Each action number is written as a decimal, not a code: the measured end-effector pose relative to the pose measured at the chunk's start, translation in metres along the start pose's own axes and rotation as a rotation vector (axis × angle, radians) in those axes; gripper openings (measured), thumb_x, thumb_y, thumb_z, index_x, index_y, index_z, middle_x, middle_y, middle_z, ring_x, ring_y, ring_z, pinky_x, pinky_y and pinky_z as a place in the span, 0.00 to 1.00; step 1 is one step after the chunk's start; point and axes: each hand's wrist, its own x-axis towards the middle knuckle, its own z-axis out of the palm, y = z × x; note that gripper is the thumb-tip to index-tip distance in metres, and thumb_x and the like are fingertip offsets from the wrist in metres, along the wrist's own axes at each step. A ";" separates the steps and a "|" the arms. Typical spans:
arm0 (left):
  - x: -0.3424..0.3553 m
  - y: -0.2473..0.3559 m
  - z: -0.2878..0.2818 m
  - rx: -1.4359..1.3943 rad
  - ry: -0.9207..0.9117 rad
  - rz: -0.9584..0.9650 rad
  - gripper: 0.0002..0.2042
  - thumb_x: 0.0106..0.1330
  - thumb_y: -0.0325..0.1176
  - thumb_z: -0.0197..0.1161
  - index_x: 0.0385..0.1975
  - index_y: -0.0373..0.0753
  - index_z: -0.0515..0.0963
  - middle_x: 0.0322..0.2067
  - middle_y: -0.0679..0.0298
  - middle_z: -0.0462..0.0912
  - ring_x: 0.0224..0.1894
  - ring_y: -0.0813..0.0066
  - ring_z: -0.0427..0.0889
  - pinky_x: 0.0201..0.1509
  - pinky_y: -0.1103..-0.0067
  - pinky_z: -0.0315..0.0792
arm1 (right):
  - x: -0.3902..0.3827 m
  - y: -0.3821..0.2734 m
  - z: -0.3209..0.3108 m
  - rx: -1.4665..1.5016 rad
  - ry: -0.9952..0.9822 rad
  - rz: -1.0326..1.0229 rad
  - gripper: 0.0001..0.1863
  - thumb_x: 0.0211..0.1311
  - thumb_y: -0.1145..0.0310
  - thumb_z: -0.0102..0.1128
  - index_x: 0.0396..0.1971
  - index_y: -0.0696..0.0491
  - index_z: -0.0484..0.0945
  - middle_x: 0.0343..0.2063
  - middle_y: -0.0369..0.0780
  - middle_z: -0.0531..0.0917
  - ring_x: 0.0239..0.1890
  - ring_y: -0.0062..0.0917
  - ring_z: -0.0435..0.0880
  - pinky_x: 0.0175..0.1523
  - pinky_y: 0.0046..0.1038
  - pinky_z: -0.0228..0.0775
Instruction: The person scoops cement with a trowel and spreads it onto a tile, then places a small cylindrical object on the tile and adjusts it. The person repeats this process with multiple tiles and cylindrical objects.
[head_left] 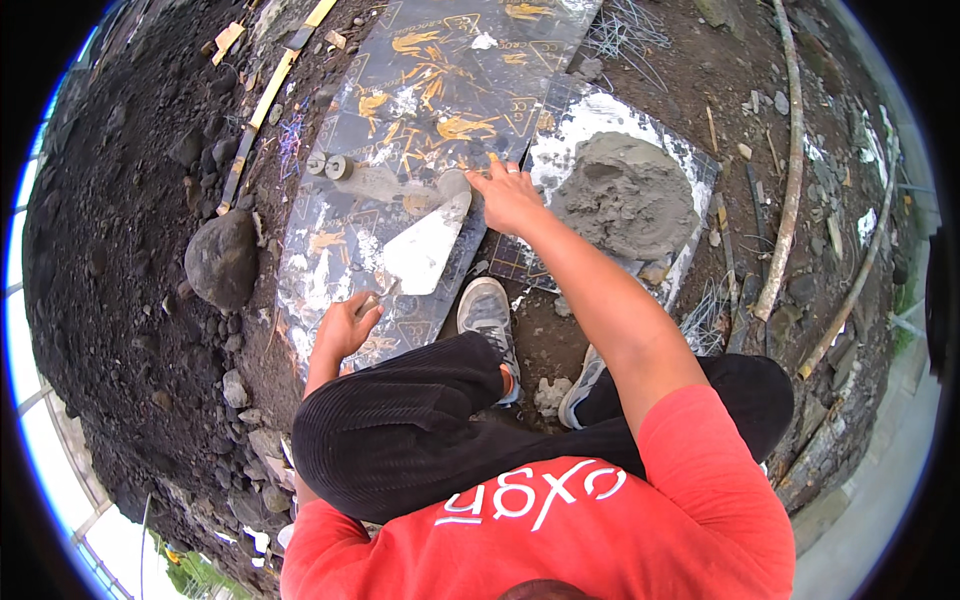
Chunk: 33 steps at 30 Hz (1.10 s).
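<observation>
A pointed trowel [424,252] lies low over the dark board, its pale blade aimed away and to the right. My left hand [345,328] is closed round its handle at the board's near left part. Beside the blade's tip sits a small round piece of wet grey mortar [453,184]. My right hand [510,197] has its fingers stretched apart at the board's right edge, the index fingertip touching or very near this round piece; its thumb is hidden. Two small grey cylinders [338,167] stand farther left, and smeared mortar [380,186] runs between them and the round piece.
A big mound of wet mortar [628,195] rests on a second board [700,185] at right. A large stone [221,260] and dark soil border the left. Long sticks [785,170] and tangled wire [628,35] lie right and beyond. My shoe [487,315] is near the board.
</observation>
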 end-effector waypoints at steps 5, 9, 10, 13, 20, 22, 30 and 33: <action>-0.011 -0.008 -0.001 -0.148 0.022 -0.005 0.22 0.69 0.47 0.66 0.53 0.36 0.83 0.33 0.46 0.88 0.38 0.49 0.89 0.43 0.64 0.79 | -0.006 0.002 0.008 0.106 0.075 0.060 0.38 0.61 0.76 0.54 0.74 0.44 0.66 0.67 0.49 0.68 0.71 0.49 0.65 0.69 0.43 0.64; -0.001 -0.008 0.006 -0.161 0.119 -0.017 0.21 0.69 0.46 0.66 0.53 0.36 0.83 0.34 0.47 0.88 0.38 0.53 0.89 0.43 0.65 0.78 | -0.012 0.001 0.021 0.104 0.091 0.014 0.37 0.62 0.75 0.56 0.74 0.45 0.66 0.63 0.48 0.71 0.65 0.48 0.70 0.67 0.44 0.66; 0.002 -0.007 0.007 -0.154 0.116 -0.023 0.21 0.69 0.46 0.66 0.53 0.36 0.83 0.34 0.47 0.88 0.38 0.54 0.89 0.43 0.66 0.78 | -0.013 0.000 0.024 0.104 0.139 -0.014 0.36 0.62 0.74 0.56 0.73 0.47 0.66 0.61 0.48 0.72 0.63 0.49 0.71 0.66 0.45 0.67; 0.009 0.003 0.006 -0.193 0.087 -0.015 0.20 0.70 0.44 0.65 0.53 0.34 0.82 0.32 0.50 0.88 0.36 0.62 0.86 0.42 0.68 0.77 | -0.020 -0.002 0.035 0.173 0.283 0.003 0.33 0.63 0.73 0.57 0.71 0.52 0.68 0.56 0.50 0.74 0.59 0.50 0.74 0.64 0.46 0.68; 0.026 0.059 0.022 -0.196 0.045 0.196 0.20 0.71 0.45 0.65 0.52 0.34 0.82 0.36 0.47 0.89 0.39 0.53 0.89 0.44 0.64 0.78 | -0.103 0.001 0.083 0.411 0.269 0.350 0.12 0.65 0.66 0.59 0.42 0.59 0.76 0.42 0.53 0.84 0.48 0.51 0.83 0.54 0.49 0.74; 0.036 0.072 0.029 -0.045 0.011 0.254 0.21 0.71 0.47 0.65 0.51 0.35 0.82 0.38 0.46 0.89 0.39 0.52 0.89 0.44 0.63 0.79 | -0.124 0.009 0.092 0.472 0.158 0.430 0.14 0.67 0.64 0.59 0.45 0.59 0.76 0.43 0.53 0.85 0.49 0.51 0.83 0.54 0.49 0.74; 0.036 0.101 0.040 -1.054 -0.823 0.008 0.20 0.82 0.46 0.49 0.45 0.35 0.79 0.17 0.71 0.68 0.14 0.82 0.68 0.19 0.83 0.65 | -0.162 0.032 0.087 0.346 -0.169 0.314 0.18 0.67 0.59 0.57 0.46 0.58 0.81 0.44 0.54 0.87 0.50 0.51 0.85 0.56 0.47 0.76; 0.038 0.115 0.046 -1.119 -0.823 -0.058 0.19 0.82 0.46 0.49 0.46 0.34 0.79 0.17 0.71 0.69 0.13 0.83 0.66 0.18 0.83 0.64 | -0.168 0.042 0.088 0.301 -0.224 0.352 0.20 0.65 0.60 0.57 0.49 0.58 0.81 0.46 0.54 0.87 0.53 0.50 0.84 0.59 0.45 0.76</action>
